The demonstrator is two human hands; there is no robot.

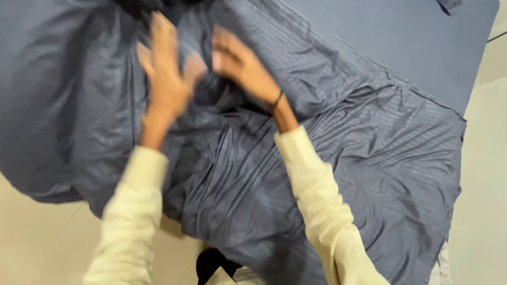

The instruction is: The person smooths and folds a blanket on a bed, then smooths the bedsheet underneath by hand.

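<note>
Fingers [158,39] of the left hand [168,79] are spread wide and blurred, palm down over the bunched blue-grey striped sheet [253,174], holding nothing that I can make out. The right hand [244,68], just beside it toward three o'clock, has its fingers loosely curled down toward the cloth; blur hides whether they pinch a fold or only press on it. A dark band circles the right wrist, and both arms wear pale cream sleeves [317,195].

Under the hands the sheet lies in a deep crumple running from the centre toward six o'clock, where it drapes off the bed's near edge. Toward nine o'clock a large billow of the same cloth hangs out over the floor [37,232]. Toward one o'clock the bed [401,37] shows a flatter, smoother stretch of matching blue, its corner near two o'clock.

As a judgement: with so much fabric hanging past the edge at nine and six o'clock, its weight could drag the rest off onto the pale floor. A loose hold on slippery cloth could also let the fold slip free.
</note>
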